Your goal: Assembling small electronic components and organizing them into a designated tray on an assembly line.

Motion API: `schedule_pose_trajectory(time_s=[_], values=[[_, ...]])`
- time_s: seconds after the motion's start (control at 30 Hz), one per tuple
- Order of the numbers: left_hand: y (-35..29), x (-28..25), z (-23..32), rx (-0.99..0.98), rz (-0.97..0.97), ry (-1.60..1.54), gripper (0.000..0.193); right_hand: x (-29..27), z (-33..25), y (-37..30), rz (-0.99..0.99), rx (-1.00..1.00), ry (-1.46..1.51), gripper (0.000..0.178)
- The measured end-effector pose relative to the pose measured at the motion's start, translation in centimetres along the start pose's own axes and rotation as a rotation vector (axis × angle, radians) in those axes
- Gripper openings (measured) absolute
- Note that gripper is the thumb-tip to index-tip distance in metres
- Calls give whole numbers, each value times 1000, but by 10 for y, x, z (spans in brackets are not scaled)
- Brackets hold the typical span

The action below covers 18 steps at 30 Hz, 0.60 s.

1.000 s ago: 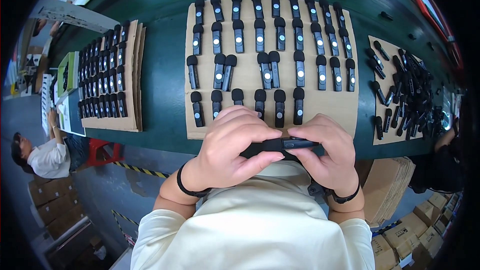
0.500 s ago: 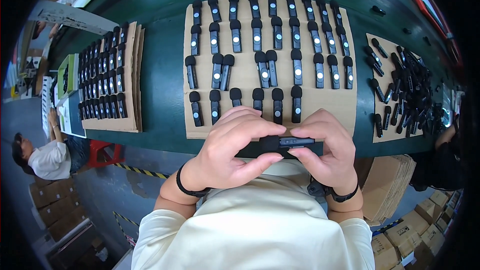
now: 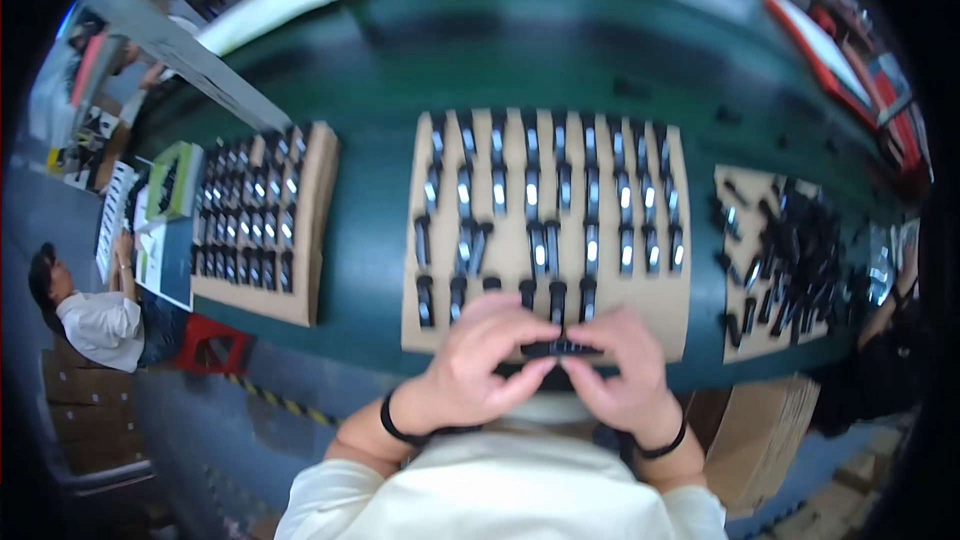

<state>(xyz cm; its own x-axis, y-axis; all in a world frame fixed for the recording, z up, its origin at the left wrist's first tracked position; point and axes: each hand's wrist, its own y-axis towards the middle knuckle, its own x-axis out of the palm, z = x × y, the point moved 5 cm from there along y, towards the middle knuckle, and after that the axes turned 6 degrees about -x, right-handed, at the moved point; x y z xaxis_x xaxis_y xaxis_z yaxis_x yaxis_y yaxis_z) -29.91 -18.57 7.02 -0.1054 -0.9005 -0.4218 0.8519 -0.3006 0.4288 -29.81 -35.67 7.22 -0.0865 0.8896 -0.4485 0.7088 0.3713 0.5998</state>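
My left hand (image 3: 487, 358) and my right hand (image 3: 625, 372) are close together in front of my body, at the table's near edge. Between their fingertips they pinch one small black microphone (image 3: 565, 348), lying crosswise. Motion blurs its details. Just beyond the hands lies a cardboard sheet (image 3: 645, 315) bearing several rows of similar black microphones (image 3: 531, 190), most showing a pale spot. My left fingers cover part of the nearest row.
At left, microphones stand in rows on stacked cardboard (image 3: 312, 285), beside a green tray (image 3: 174, 183). A loose heap of microphones (image 3: 795, 250) covers a cardboard sheet at right. A seated person (image 3: 95, 310) works at far left near a red stool (image 3: 213, 345). Folded cardboard (image 3: 765, 440) leans at lower right.
The whole view has shifted and blurred, with the table sitting lower in it and more of its far side showing. Both hands still pinch the microphone, their fingertips now closer together.
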Motion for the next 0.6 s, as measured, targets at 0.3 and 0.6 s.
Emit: schedule_pose_trajectory(time_s=[0.3,0.6], values=[[13,-22,30,128,119,48,29,-11,-31,29,46,-120,-80,31],[18,-34,31,155,137,72,28,-9,-37,47,40,-139,-59,28]])
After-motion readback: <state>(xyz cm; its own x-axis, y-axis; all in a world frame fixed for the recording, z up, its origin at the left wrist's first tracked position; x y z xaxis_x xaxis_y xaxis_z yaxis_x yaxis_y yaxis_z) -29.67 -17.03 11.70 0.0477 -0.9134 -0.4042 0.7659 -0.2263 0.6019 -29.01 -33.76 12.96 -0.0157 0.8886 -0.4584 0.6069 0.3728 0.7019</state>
